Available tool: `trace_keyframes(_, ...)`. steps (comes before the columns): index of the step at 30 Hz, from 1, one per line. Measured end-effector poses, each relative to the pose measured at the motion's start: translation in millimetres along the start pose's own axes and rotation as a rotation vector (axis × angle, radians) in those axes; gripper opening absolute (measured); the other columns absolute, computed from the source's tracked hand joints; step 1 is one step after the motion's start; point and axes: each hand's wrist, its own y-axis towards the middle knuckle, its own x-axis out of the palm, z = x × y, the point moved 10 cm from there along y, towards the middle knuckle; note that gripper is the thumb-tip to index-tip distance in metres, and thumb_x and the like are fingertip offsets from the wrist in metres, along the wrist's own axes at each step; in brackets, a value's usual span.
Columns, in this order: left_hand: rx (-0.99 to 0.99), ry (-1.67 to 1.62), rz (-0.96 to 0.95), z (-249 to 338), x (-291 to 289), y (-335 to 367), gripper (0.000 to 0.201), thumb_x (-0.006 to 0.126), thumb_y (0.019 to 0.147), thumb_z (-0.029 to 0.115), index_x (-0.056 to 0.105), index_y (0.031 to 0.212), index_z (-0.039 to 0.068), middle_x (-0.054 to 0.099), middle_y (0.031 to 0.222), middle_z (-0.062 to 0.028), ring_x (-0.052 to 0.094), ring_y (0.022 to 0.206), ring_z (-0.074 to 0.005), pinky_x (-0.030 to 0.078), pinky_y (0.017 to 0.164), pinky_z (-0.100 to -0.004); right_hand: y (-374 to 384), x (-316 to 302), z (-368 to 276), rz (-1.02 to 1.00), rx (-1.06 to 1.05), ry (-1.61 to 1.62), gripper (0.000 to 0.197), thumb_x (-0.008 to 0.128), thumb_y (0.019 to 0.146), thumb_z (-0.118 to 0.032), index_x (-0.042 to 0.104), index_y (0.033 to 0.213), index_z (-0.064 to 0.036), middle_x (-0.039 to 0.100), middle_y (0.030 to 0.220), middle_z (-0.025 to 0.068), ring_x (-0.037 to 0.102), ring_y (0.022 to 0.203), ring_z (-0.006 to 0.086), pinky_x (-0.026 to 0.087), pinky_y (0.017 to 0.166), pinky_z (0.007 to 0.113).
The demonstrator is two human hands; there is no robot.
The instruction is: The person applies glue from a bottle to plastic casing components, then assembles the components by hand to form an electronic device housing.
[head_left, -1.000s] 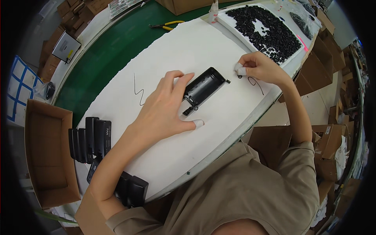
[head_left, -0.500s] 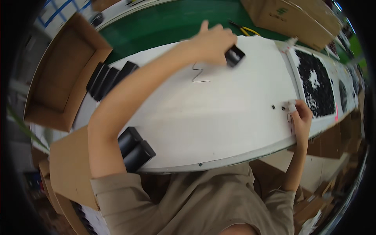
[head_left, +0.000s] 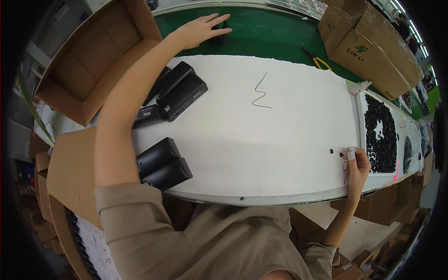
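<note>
Over the green surface (head_left: 261,32) at the far left, my left hand (head_left: 200,30) is open with its fingers spread. Just beneath its fingers shows something dark (head_left: 217,39), too shadowed to name. Below that arm, several black boxy cases (head_left: 186,95) lie in a cluster, partly hidden by the forearm. Two more black cases (head_left: 165,172) lie side by side at the near left. At the right edge of the white sheet (head_left: 289,144), my right hand (head_left: 358,168) has its fingers closed, white covers on the tips. Small black pieces (head_left: 332,151) and a thin dark looped strand (head_left: 345,171) are beside it.
A white tray (head_left: 361,121) of small black parts stands at the right. Yellow-handled pliers (head_left: 320,61), a white bottle (head_left: 360,87) and a large carton (head_left: 368,46) are farther back. An open carton (head_left: 88,70) stands left. A wavy dark strand (head_left: 260,93) lies mid-sheet.
My left hand has moved left and farther away, and its fingers have opened; the black case it held is no longer in it. My right hand stays by the small black pieces. The view has shifted.
</note>
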Motion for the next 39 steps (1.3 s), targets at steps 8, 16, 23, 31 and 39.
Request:
trace_keyframes(8,-0.288,-0.558,-0.725,64,-55,-114,0.083,0.051,0.077,0.060,0.026,0.139,0.010,0.036,0.129,-0.0264,0.040,0.119,-0.0402,0.039,0.093,-0.0464,-3,-10,6,0.024,-0.030,0.007,0.013,0.057,0.086,-0.008,0.056,0.095,0.0012,0.058,0.077,-0.0006,0.048,0.067,0.0036,0.036,0.058,0.017)
trace_keyframes(16,-0.281,-0.656,-0.465,84,-58,-134,0.073,0.057,0.077,0.040,0.027,0.139,0.015,0.035,0.130,-0.0247,0.040,0.114,-0.0399,0.036,0.093,-0.0495,-2,-7,9,-0.007,-0.042,0.007,0.015,0.058,0.087,-0.009,0.056,0.096,0.0023,0.058,0.079,0.0007,0.051,0.071,0.0060,0.038,0.063,0.018)
trace_keyframes(23,0.035,-0.796,-0.157,150,-105,-63,0.069,0.064,0.072,0.027,0.035,0.133,0.013,0.037,0.128,-0.0224,0.037,0.115,-0.0391,0.036,0.092,-0.0486,-3,-4,3,0.028,-0.037,-0.063,0.012,0.058,0.085,-0.009,0.058,0.094,-0.0001,0.057,0.075,-0.0014,0.046,0.064,0.0025,0.033,0.053,0.017)
trace_keyframes(31,0.260,-0.939,-0.261,245,-168,35,0.058,0.054,0.083,0.042,0.048,0.113,-0.006,0.040,0.119,-0.0242,0.037,0.115,-0.0366,0.041,0.086,-0.0501,-4,-1,-4,0.071,-0.007,0.011,0.014,0.058,0.085,-0.008,0.059,0.095,0.0006,0.058,0.076,-0.0003,0.048,0.065,0.0035,0.037,0.055,0.017)
trace_keyframes(39,0.210,-1.434,-0.168,204,-167,55,0.059,0.050,0.085,0.034,0.036,0.126,-0.006,0.039,0.128,-0.0189,0.044,0.116,-0.0316,0.036,0.097,-0.0365,-8,-2,-6,0.089,0.054,0.108,0.013,0.059,0.084,-0.008,0.060,0.093,0.0014,0.057,0.075,-0.0013,0.046,0.063,0.0021,0.035,0.053,0.016)
